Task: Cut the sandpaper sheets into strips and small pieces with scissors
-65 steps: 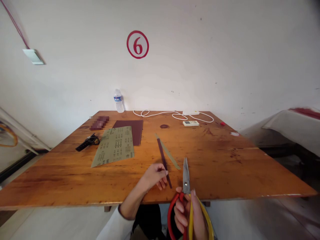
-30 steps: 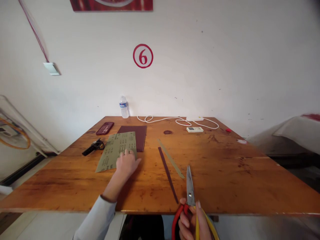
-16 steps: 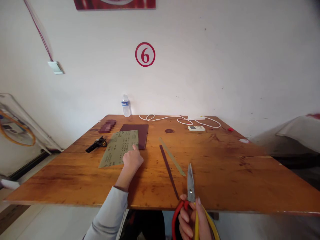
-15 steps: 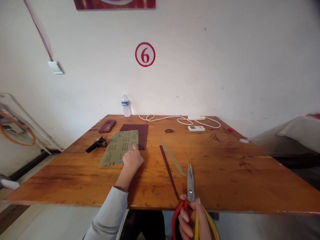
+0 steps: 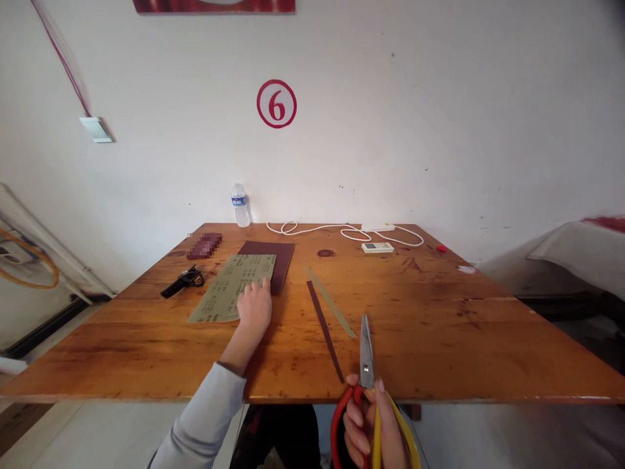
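Note:
My left hand (image 5: 254,305) is on the lower right part of an olive-backed sandpaper sheet (image 5: 224,286) with dark print. Its fingers curl at the sheet's right edge, and the thumb side is partly hidden. Under that sheet's far right part lies dark red sandpaper (image 5: 282,255), grit side up. In my right hand (image 5: 364,426), scissors (image 5: 366,355) with one red and one yellow handle point forward over the table's near edge, blades nearly closed. Two narrow sandpaper strips lie left of the blades: an olive strip (image 5: 332,303) and a dark red strip (image 5: 324,329).
Left of the sheet rests a black object (image 5: 183,281), with a blurred dark red packet (image 5: 205,245) behind it. A water bottle (image 5: 239,206) stands by the wall. Toward the back right are a white cable (image 5: 312,229) and a small white device (image 5: 377,248).
My left hand has shifted slightly toward me and its index finger is less stretched out. The olive sheet's edge has moved slightly. My right hand still holds the scissors; the view has turned a little right.

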### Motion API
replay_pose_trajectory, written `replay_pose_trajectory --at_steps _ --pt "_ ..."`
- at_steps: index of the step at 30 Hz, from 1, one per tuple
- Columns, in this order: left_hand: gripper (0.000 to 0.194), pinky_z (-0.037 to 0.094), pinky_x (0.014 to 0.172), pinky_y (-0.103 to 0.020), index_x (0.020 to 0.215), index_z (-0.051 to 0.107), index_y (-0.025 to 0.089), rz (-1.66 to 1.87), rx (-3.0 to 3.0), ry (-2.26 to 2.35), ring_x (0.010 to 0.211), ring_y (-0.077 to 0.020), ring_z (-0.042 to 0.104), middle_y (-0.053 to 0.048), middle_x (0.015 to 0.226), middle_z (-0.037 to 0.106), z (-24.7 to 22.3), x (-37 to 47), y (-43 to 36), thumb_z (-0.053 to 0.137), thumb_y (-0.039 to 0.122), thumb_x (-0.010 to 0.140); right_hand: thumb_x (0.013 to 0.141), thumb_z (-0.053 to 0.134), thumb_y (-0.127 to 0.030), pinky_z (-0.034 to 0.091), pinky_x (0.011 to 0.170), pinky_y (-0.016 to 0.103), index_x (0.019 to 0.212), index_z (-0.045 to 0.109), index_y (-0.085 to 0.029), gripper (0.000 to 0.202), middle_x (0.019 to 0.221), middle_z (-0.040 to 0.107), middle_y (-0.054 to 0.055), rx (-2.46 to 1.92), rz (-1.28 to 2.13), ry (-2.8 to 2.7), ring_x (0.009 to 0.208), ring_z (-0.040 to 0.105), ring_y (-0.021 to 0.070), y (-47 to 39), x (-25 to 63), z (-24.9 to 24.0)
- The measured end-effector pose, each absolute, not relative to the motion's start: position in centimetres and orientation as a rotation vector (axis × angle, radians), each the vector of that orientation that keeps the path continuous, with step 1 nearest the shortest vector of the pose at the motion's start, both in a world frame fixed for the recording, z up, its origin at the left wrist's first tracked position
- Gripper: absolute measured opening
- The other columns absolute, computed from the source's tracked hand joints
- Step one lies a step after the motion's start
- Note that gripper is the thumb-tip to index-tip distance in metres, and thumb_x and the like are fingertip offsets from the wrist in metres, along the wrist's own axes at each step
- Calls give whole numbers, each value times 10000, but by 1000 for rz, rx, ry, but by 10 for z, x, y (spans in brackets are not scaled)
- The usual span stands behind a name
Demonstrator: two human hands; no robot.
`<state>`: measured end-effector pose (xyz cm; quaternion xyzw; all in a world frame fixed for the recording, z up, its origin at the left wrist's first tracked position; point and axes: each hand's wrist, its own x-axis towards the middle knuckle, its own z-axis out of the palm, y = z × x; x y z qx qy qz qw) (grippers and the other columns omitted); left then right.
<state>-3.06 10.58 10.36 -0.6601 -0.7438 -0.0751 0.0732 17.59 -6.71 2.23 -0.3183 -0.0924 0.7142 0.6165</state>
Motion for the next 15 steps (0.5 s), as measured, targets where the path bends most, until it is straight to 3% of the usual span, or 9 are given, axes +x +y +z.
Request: replay_pose_trajectory --at_steps 4,8,10,13,15 --pt "565 498 896 -416 1403 548 156 -399 -1857 -2164 1064 -318 618 -193 1078 684 133 -49 94 334 45 893 611 826 -702 357 210 136 843 744 -188 570 461 563 -78 -755 1667 -223 264 338 19 -67 176 19" --pt "591 483 948 -450 1385 590 160 -972 -1595 -2069 1093 -342 610 -169 1066 676 173 -68 69 381 34 846 602 826 -707 321 217 130 868 731 -182 597 460 548 -86 -831 1623 -281 274 320 19 -68 172 26" --pt "650 484 947 -478 1385 601 218 -1308 -1474 -2015 1073 -338 612 -134 1108 672 185 -74 56 423 21 792 619 798 -733 303 234 125 906 725 -180 627 478 541 -90 -867 1613 -308 290 314 16 -69 169 33" --pt "718 529 797 -364 1338 643 306 -1896 -1467 -1938 826 -222 627 -32 937 679 186 -73 46 485 17 700 650 773 -744 285 262 117 940 708 -175 642 509 539 -92 -828 1691 -342 318 317 15 -64 163 44" --pt "739 509 674 -273 1334 646 297 -2347 -1461 -1808 725 -158 585 -4 875 662 178 -64 44 506 32 659 670 748 -757 317 278 132 960 691 -180 649 531 562 -81 -737 1784 -386 332 361 31 -56 156 51"
